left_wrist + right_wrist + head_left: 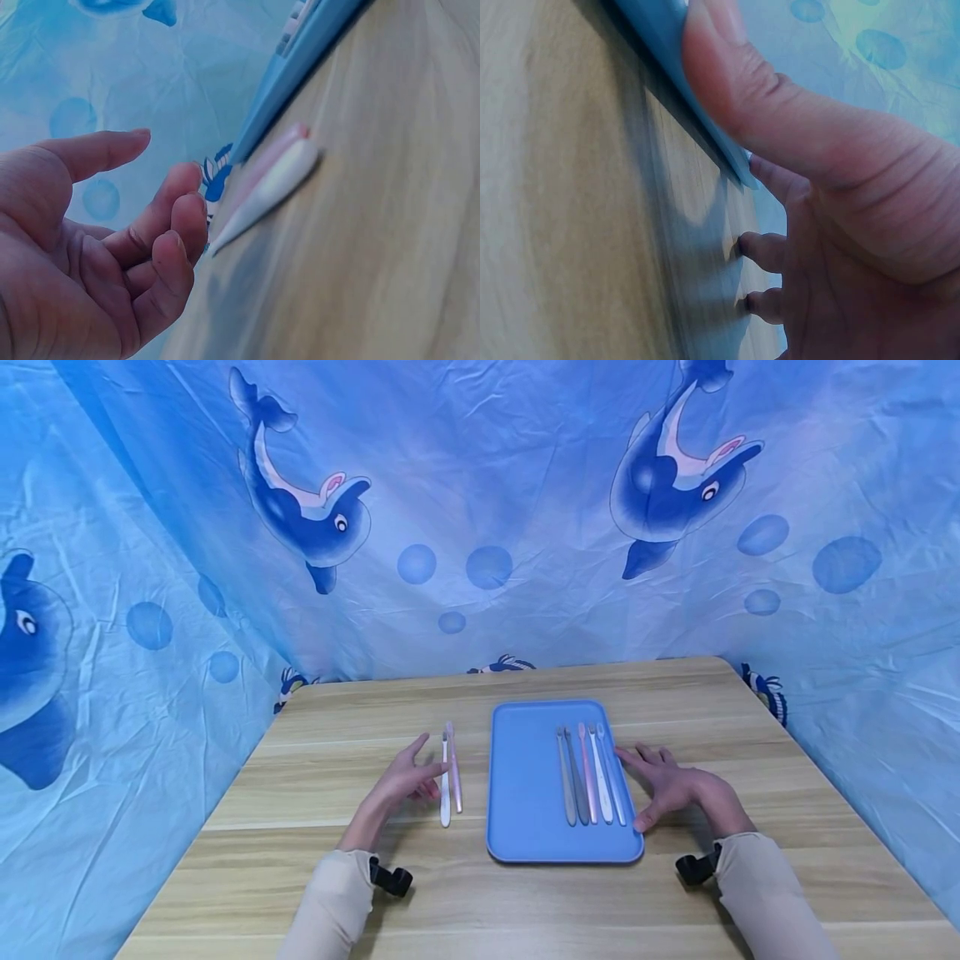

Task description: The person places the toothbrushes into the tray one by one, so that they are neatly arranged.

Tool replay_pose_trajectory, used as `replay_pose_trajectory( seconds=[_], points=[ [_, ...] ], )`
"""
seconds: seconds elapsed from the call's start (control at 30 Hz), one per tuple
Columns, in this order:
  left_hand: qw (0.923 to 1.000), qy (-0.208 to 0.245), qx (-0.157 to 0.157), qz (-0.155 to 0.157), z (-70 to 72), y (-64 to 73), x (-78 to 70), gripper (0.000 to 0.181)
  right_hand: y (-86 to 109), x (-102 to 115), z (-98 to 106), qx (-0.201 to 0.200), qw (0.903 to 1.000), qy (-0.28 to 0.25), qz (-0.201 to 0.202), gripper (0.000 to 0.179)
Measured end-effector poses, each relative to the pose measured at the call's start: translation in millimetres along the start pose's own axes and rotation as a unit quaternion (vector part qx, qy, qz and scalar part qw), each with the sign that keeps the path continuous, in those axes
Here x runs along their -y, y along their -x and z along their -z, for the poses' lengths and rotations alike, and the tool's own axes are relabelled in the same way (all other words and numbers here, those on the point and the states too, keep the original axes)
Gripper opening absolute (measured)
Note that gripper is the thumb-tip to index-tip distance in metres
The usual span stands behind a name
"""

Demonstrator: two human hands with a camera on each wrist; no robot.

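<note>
Two toothbrushes lie side by side on the table left of the tray: a white toothbrush [446, 806] and a pink toothbrush [457, 789]. My left hand [408, 774] hovers beside them with loosely bent fingers and nothing in it; its thumb overlaps the white one in the head view. A blue tray [525, 777] holds several toothbrushes in a row along its right part, among them a grey toothbrush [566, 785] and a pink toothbrush [588, 781]. At the tray's right edge is my right hand [671, 789], fingers spread, its thumb [720, 67] against the rim.
The wood-grain table [315, 835] is backed by a blue sheet [450, 485] printed with dolphins and bubbles. Each wrist carries a small black camera mount, the left mount [392, 878] and the right mount [697, 868].
</note>
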State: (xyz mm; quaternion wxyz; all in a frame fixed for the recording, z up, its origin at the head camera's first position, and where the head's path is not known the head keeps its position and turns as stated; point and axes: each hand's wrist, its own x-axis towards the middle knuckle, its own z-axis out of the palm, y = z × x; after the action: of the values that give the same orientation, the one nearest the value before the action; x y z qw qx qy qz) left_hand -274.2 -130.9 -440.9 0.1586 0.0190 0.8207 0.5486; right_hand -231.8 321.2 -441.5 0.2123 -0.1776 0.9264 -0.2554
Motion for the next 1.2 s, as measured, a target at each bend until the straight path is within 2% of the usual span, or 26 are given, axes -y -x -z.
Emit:
replay_pose_trajectory(
  seconds=[0.17,0.43,0.6,1.0,1.2],
  points=[
    [0.9999,-0.002,0.0,0.01,2.4,-0.5,6.7,0.091,0.1,1,0,0.001,1.0,0.001,-0.006,0.134],
    [0.9993,0.013,0.021,0.026,3.1,-1.6,15.6,0.096,-0.5,1,0,0.001,1.0,0.004,-0.003,0.133],
    [0.9991,0.015,0.02,0.035,3.5,-2.9,20.0,0.098,0.1,1,0,0.001,1.0,0.001,-0.004,0.133],
    [0.999,-0.033,0.02,0.025,-2.0,-2.8,22.5,0.098,1.0,2,1,0.001,1.0,-0.002,-0.004,0.134],
    [0.9979,-0.036,0.042,0.035,-2.4,-4.6,22.7,0.103,0.9,2,1,0.001,1.0,-0.005,-0.007,0.133]
  ],
)
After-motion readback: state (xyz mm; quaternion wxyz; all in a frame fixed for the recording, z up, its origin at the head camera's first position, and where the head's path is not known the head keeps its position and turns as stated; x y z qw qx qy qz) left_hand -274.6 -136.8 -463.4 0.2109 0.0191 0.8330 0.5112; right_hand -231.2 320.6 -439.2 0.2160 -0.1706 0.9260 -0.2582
